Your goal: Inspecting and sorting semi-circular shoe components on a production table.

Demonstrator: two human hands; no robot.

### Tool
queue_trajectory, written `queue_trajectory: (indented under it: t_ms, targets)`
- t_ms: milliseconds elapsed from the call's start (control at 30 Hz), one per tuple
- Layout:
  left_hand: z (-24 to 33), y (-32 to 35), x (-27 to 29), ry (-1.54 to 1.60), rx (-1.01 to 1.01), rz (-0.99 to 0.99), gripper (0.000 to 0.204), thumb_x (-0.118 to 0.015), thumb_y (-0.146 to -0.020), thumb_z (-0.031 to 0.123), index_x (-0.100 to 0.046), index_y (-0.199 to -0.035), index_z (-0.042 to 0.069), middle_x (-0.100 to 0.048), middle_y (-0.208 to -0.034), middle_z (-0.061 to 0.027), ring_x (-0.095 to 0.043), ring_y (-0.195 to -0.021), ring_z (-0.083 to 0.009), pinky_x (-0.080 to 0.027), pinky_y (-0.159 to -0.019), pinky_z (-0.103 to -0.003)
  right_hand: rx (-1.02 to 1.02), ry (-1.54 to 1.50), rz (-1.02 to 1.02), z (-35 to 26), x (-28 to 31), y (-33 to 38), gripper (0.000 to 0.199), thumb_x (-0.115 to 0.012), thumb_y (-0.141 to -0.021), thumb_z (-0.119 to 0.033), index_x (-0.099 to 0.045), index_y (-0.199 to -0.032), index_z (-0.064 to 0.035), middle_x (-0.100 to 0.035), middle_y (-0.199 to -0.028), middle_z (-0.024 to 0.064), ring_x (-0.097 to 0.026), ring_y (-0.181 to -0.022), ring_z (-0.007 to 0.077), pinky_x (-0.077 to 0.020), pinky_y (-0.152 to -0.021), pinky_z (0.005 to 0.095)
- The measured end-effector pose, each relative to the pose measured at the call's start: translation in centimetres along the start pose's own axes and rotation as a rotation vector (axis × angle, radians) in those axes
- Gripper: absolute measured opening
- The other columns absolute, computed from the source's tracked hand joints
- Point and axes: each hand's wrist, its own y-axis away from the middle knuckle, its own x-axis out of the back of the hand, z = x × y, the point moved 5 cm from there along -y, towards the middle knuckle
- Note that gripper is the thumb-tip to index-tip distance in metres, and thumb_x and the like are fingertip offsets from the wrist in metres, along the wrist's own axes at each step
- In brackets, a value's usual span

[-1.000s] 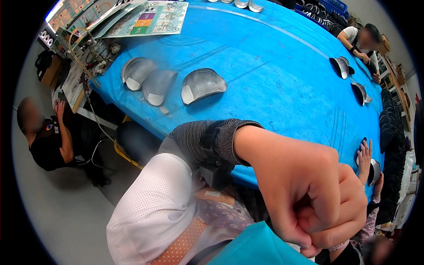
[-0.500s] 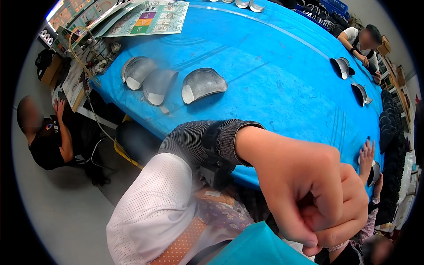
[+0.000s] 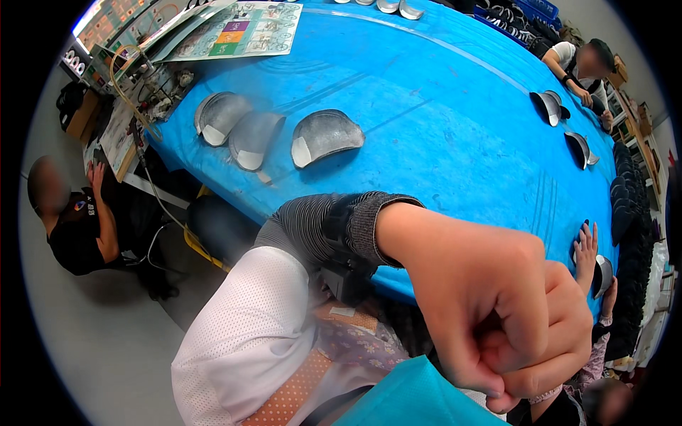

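My left hand is large and close, at the lower right, its fingers curled in with the thumb and fingertips pressed together. Whatever might be between them is hidden. A dark striped sleeve with a ribbed cuff covers that forearm, which passes over the table's near edge. My right hand does not show. On the blue-covered table, beyond my forearm, lie three curved grey shell pieces, each with a pale patch: one at the left, one beside it and one farther right. My hand touches none of them.
Printed sheets lie at the far left. One person sits at a side bench on the left; another works at the far right. A co-worker's hand rests by a curved piece at the right edge. Teal cloth intrudes below.
My left hand keeps its closed pose, shifting only slightly. At the right edge, the co-worker's hand has shifted a little and more of the curved piece beside it shows.
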Motion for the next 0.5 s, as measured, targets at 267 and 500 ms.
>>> queue_trajectory:
  t_ms: [267, 500]
  targets:
    - [0.02, -0.22, 0.04, 0.003, -0.002, -0.002, 0.034, -0.068, -0.075, -0.007, -0.047, -0.05, 0.0, -0.043, -0.052, -0.002, -0.048, -0.052, -0.013, -0.039, -0.05, -0.024, 0.015, 0.004, 0.021, 0.11, 0.12, 0.11, 0.026, -0.069, -0.066, 0.013, -0.052, -0.059, -0.0063, -0.049, -0.064, -0.0043, -0.045, -0.052, -0.0012, -0.0301, -0.046, 0.0134]
    - [0.05, -0.23, -0.09, 0.028, -0.021, -0.012, 0.034, -0.068, -0.075, -0.007, -0.047, -0.05, 0.0, -0.044, -0.052, -0.0021, -0.048, -0.052, -0.0129, -0.039, -0.05, -0.024, 0.062, 0.054, 0.017, 0.18, 0.19, 0.27, 0.025, -0.069, -0.067, 0.013, -0.053, -0.062, -0.0057, -0.05, -0.067, -0.0039, -0.046, -0.057, -0.0011, -0.0313, -0.049, 0.0134]
